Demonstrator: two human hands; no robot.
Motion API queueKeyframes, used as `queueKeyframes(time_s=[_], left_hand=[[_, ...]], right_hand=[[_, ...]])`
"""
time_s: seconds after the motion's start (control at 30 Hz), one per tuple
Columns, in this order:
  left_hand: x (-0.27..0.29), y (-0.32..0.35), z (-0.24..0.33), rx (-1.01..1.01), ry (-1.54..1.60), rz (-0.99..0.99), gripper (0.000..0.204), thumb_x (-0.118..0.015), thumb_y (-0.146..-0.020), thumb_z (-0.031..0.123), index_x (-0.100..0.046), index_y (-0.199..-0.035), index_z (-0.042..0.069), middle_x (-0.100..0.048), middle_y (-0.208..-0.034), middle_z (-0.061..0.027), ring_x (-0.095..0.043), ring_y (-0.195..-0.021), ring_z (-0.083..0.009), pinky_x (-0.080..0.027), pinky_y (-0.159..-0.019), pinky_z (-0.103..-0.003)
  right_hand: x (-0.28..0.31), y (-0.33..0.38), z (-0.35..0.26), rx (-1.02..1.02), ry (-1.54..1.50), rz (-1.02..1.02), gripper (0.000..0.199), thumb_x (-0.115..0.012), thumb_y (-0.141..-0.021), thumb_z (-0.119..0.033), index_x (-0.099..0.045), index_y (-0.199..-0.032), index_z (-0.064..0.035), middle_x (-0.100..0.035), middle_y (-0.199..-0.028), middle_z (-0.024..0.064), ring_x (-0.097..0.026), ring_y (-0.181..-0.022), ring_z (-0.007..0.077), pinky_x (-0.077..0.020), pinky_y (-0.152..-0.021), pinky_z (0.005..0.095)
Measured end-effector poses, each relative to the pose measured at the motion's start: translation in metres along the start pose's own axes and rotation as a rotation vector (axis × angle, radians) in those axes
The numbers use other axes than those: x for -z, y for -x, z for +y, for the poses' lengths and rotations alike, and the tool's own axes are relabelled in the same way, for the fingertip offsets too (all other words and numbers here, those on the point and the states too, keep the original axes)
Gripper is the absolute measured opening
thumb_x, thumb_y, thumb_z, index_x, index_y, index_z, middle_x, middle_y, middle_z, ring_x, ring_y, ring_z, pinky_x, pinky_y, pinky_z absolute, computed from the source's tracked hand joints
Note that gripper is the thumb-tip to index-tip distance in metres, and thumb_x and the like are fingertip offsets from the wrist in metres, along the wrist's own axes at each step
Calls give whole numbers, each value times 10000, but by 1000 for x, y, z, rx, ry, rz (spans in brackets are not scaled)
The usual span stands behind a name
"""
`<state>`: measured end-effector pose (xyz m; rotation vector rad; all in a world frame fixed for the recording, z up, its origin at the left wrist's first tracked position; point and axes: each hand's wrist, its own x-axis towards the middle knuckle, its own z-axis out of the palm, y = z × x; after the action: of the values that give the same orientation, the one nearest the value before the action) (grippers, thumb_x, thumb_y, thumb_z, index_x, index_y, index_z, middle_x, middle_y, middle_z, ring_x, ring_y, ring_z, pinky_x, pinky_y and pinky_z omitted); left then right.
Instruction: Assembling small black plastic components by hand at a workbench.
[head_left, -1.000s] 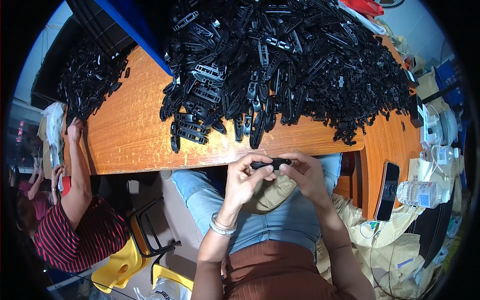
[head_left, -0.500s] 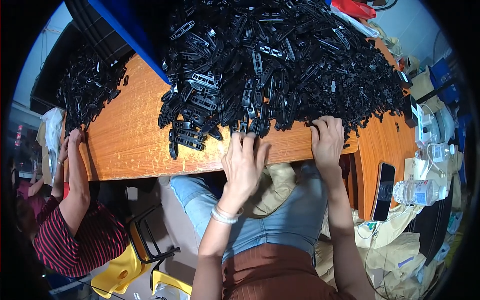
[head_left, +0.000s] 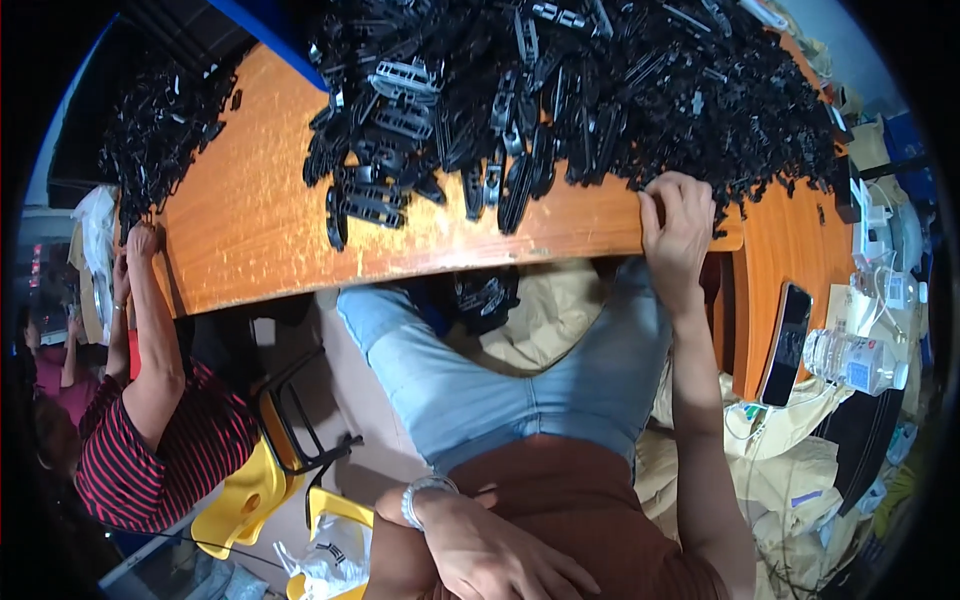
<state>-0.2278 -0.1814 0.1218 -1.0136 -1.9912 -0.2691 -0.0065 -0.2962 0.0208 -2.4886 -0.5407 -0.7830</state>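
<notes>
My left hand [head_left: 495, 550], with a pale bracelet [head_left: 425, 490] on its wrist, lies across the brown top in front of my belly. Its fingers are stretched out, and nothing shows in them. At the near edge of the table, my right hand [head_left: 682, 220] rests beside the small black plastic parts [head_left: 745, 140]. The fingers there are curled in toward the thumb; whatever they hold is hidden. Larger black plastic clips [head_left: 405, 120], long and slotted, lie heaped to the left of the small ones. Several stick out toward the front edge.
A beige sack [head_left: 550, 310] with black pieces beside it is between my knees. To the right are a phone [head_left: 787, 345] and a water bottle [head_left: 855, 362]. On the left a co-worker in a striped shirt [head_left: 165, 470] reaches to another black heap [head_left: 160, 130]. A yellow chair [head_left: 245, 500] stands behind.
My left hand has left the clips at the table edge and come back to my belly. My right hand stays by the small parts. The whole view has shifted, with the table higher.
</notes>
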Motion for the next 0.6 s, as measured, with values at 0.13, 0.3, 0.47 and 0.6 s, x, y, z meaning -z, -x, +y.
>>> queueKeyframes(time_s=[0.13,0.3,0.47,0.6], left_hand=[[-31,-31,49,294,-482,479,168,-491,-859,74,-610,-816,-38,-614,-758,-183,-630,-683,-242,-525,-585,-356],[-34,-47,89,304,-946,928,205,-488,-877,104,-601,-774,-33,-602,-721,-190,-622,-629,-247,-522,-515,-342],[-31,-43,85,123,-1507,1181,291,-510,-904,196,-603,-824,-68,-609,-749,-210,-621,-587,-294,-526,-470,-344],[-33,-43,75,234,-1429,1315,233,-532,-887,165,-613,-803,-36,-617,-748,-177,-622,-613,-280,-518,-512,-335]], right_hand=[[-5,6,5,3,15,9,113,-657,-767,-19,-566,-833,-33,-570,-907,87,-516,-864,271,-392,-758,365],[-11,11,3,33,20,23,103,-664,-774,-29,-598,-853,-32,-609,-961,106,-546,-898,272,-399,-764,365],[-15,12,4,37,38,28,113,-672,-770,-30,-599,-856,-26,-615,-966,112,-554,-905,276,-405,-770,365],[-18,8,1,49,-2,65,121,-671,-765,-19,-590,-854,-16,-619,-954,129,-563,-884,288,-407,-765,368]])
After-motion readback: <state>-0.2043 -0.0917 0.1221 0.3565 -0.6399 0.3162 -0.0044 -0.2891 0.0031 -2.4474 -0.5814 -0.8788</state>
